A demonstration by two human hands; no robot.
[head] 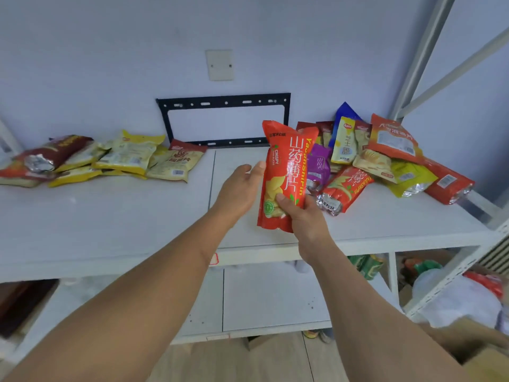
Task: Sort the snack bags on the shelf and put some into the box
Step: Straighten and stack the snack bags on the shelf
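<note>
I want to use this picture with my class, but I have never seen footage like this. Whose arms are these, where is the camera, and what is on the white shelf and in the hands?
There is no machine here: the two bare arms belong to a person wearing a wide-angle camera on the head, so the one picture looks forward and down at their own hands.

The right hand has its grip on the lower part of a tall red snack bag, held upright above the white shelf. The left hand is open beside the bag, its fingertips at the bag's edge.

On the shelf lie two heaps of snack bags: a mostly yellow heap on the left and a mixed heap on the right of red, yellow, purple and blue bags. On the wall behind is a black metal bracket. Part of a cardboard box shows at the bottom right.
</note>
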